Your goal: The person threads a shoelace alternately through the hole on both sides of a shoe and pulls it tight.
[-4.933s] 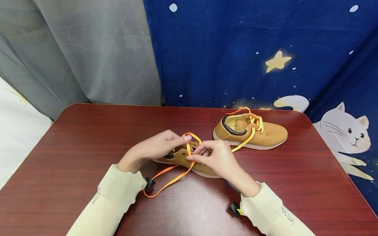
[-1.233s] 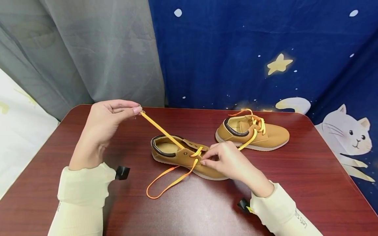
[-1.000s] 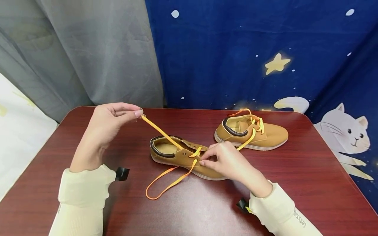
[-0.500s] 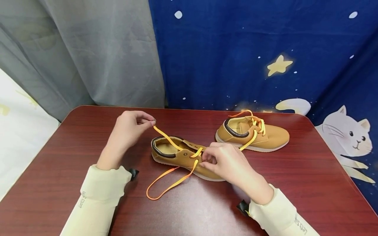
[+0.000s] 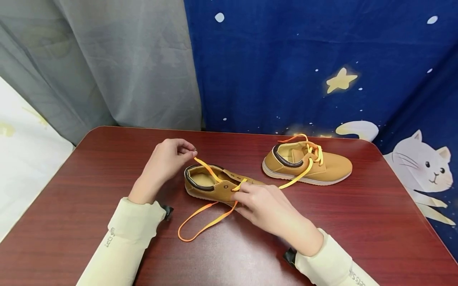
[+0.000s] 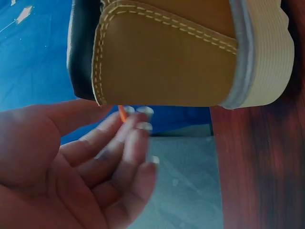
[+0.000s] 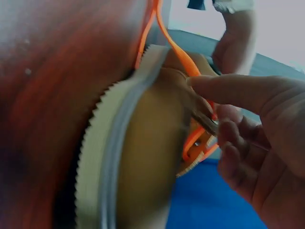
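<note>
My left hand (image 5: 168,161) pinches the end of a yellow-orange shoelace (image 5: 208,169) just above the heel of a tan shoe (image 5: 211,193). From its fingertips the lace slopes down into the shoe opening. In the left wrist view, a bit of orange lace (image 6: 123,113) shows between thumb and fingers, beside the shoe's heel (image 6: 162,62). My right hand (image 5: 262,204) is over the front half of the same shoe and hides its toe. In the right wrist view, the thumb tip is right at the orange lace (image 7: 183,57), with the other fingers loosely bent and apart from it.
A second tan shoe (image 5: 332,167), laced in yellow-orange, stands farther back to the right. A loop of loose lace (image 5: 195,236) lies on the red-brown table (image 5: 107,167) before the nearer shoe. Grey (image 5: 143,71) and blue curtains (image 5: 257,59) hang behind the table.
After drawing the lace out up and left, my left hand has come back down toward the shoe, the lace slackening. My right hand has shifted from the eyelet flap toward the near-side lace.
</note>
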Available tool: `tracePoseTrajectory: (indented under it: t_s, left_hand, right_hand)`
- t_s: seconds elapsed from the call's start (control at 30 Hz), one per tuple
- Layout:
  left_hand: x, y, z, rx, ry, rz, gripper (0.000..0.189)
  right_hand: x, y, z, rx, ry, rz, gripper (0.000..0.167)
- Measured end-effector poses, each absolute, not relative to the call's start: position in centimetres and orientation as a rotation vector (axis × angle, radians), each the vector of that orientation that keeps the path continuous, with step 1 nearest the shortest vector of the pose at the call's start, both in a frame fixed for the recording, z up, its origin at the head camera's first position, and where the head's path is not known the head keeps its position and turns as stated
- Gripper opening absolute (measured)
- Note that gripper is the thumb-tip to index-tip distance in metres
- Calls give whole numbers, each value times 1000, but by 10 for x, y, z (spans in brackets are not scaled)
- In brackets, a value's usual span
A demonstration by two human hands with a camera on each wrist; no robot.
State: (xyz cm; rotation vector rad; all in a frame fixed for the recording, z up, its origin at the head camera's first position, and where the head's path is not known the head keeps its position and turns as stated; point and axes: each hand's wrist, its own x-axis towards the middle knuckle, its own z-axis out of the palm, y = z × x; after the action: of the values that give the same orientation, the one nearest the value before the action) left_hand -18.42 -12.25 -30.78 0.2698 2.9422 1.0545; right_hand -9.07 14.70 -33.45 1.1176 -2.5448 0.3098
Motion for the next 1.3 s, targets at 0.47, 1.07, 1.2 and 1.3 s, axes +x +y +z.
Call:
tracePoseTrajectory:
  t_s: [0.47, 1.07, 1.2, 1.3]
  left_hand:
    - [-176, -113, -299, 237, 2981, 889, 27]
    - [-151, -84, -291, 964, 2879, 939, 8]
    - [-151, -83, -291, 956, 2770, 1040, 14]
    - [-153, -85, -292, 933, 2656, 1087, 21]
  right_hand:
    - [-84, 135, -344, 1170, -2340, -12, 17]
    - [-80, 134, -334, 1384, -2615, 552, 13]
    - [-80, 135, -329, 1323, -2641, 938, 8]
    - [-81, 136, -325, 1167, -2676, 1209, 8]
